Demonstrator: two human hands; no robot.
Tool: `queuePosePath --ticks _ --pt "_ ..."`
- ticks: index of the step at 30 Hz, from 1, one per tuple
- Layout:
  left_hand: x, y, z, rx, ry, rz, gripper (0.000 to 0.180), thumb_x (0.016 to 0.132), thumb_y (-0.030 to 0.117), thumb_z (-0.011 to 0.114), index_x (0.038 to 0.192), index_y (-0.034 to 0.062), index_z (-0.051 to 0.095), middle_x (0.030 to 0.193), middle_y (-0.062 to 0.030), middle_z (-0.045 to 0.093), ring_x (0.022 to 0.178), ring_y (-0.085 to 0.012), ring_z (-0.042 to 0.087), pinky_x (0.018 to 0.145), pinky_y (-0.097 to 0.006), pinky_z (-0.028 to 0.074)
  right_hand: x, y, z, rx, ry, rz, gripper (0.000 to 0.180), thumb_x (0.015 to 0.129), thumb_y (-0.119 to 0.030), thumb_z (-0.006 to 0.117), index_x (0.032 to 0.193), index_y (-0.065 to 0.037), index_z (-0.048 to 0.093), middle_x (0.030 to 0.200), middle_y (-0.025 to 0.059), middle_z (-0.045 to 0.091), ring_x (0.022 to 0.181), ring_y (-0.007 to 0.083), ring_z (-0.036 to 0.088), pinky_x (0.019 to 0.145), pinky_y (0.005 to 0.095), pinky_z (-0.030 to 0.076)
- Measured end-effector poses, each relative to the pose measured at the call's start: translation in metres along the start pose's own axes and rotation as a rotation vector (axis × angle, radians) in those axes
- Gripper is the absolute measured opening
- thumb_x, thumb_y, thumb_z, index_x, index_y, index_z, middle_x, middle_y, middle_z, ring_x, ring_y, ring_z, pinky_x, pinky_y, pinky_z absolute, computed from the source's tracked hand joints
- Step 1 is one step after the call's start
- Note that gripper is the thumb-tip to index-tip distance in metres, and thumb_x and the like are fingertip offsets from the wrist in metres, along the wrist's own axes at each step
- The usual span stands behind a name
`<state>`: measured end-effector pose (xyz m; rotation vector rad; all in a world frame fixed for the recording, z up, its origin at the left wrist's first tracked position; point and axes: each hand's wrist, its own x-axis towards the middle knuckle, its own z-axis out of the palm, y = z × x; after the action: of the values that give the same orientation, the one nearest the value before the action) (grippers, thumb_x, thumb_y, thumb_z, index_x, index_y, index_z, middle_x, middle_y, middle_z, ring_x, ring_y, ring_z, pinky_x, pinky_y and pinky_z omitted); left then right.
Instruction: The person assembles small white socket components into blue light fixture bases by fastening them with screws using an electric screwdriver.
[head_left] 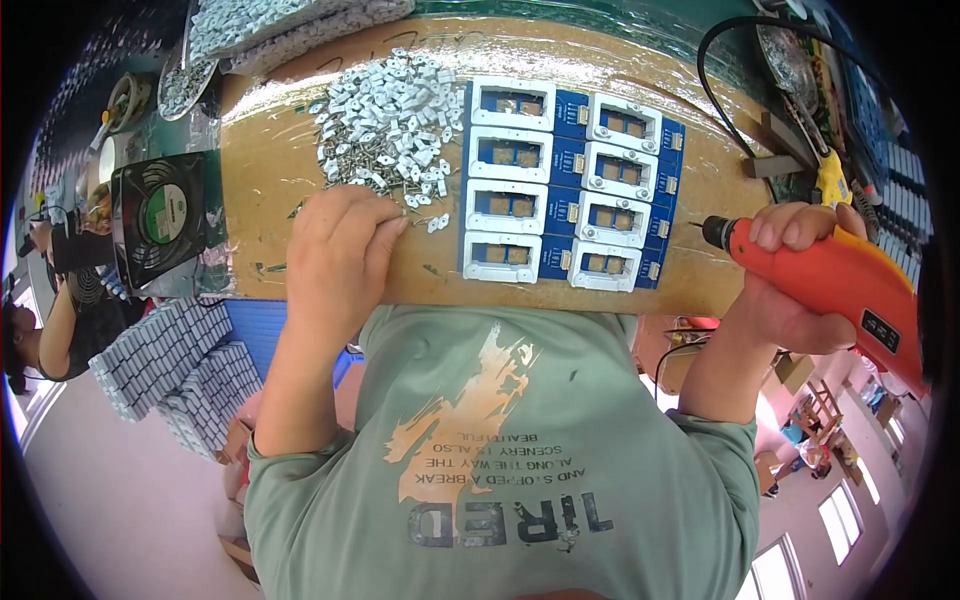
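Note:
My right hand (pixel 800 305) grips a red electric screwdriver (pixel 865 275), its black chuck and thin bit pointing left toward the boards. At the near edge of a heap of small white plastic clips (pixel 395 110) and loose screws (pixel 375 178), my left hand (pixel 340 245) has its fingers curled together; whatever is between them is hidden. Right of the heap lies a blue circuit board panel (pixel 560 190) in two columns. Several white rectangular frames (pixel 508 155) sit on it. Small silver screw heads show on some frames in the right column.
A black fan (pixel 160 220) stands at the table's left. Bagged white parts (pixel 290 30) lie at the back. Stacked white-and-blue parts (pixel 165 355) stand below left. A black cable (pixel 715 85) loops at the back right, near a yellow-handled tool (pixel 830 178). Another person's arm (pixel 58 325) shows far left.

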<state>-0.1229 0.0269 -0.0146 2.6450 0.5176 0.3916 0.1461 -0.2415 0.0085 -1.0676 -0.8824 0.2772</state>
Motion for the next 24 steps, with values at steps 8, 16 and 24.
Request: queuePosePath --ticks 8,16,24 --pt "-0.005 -0.003 -0.007 -0.058 0.027 -0.119 0.012 0.080 0.008 0.074 0.091 0.0067 0.067 0.094 -0.0081 0.068 0.091 -0.0286 0.063 0.081 -0.040 0.049 0.000 0.000 0.000 -0.002 -0.010 0.010 0.100 0.081 -0.078 0.057 0.139 0.001 0.044 0.091 0.0103 0.054 0.075 0.0227 0.054 0.070 0.0376 0.046" --pt "-0.002 -0.006 -0.005 0.051 0.060 0.008 0.016 0.078 0.007 0.075 0.092 0.0073 0.068 0.095 -0.0062 0.067 0.089 -0.0280 0.063 0.079 -0.038 0.049 0.001 0.001 0.000 0.006 -0.005 0.014 0.100 0.080 -0.079 0.057 0.138 0.001 0.045 0.091 0.0102 0.053 0.074 0.0223 0.054 0.069 0.0376 0.046" --pt "-0.004 -0.003 0.003 0.067 0.046 0.072 0.016 0.076 0.007 0.076 0.091 0.0099 0.071 0.094 -0.0039 0.064 0.086 -0.0249 0.060 0.077 -0.037 0.046 -0.001 0.000 0.001 -0.006 0.011 0.024 0.100 0.079 -0.079 0.058 0.138 0.001 0.046 0.089 0.0102 0.053 0.074 0.0227 0.054 0.069 0.0378 0.046"
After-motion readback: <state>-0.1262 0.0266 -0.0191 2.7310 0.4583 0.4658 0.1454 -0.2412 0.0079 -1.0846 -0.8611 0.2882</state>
